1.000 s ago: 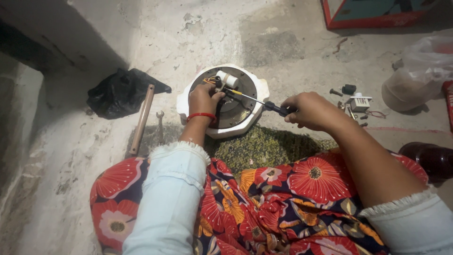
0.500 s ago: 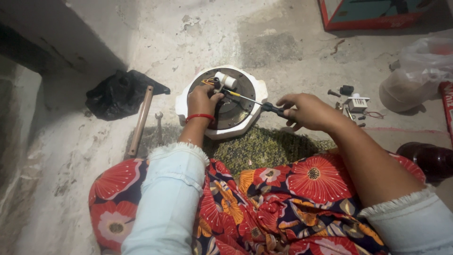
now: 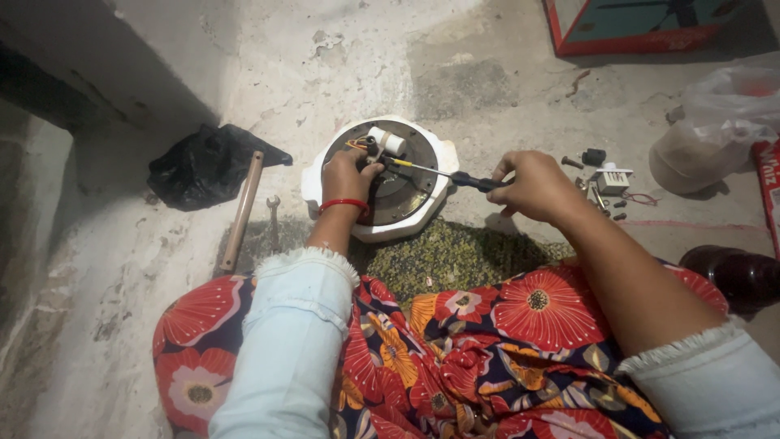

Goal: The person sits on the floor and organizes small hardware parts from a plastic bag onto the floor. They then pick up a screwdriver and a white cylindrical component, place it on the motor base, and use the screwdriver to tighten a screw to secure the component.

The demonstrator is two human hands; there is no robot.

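1. right hand (image 3: 532, 185): fingers clamped on the dark handle of a screwdriver (image 3: 455, 174); shaft runs left, tip at the wiring on the appliance base (image 3: 382, 180).
2. left hand (image 3: 343, 175): rests on the base's dark round plate, fingers curled together beside a white cylinder (image 3: 387, 141) and a small black part.
3. base: white-rimmed, lying on the concrete floor (image 3: 487, 81), its near edge on a green mat (image 3: 455, 256).
4. left of base: spanner (image 3: 273, 219), wooden handle (image 3: 242, 210), black bag (image 3: 203, 162).
5. right of the right hand: loose screws and a white part (image 3: 611, 179).
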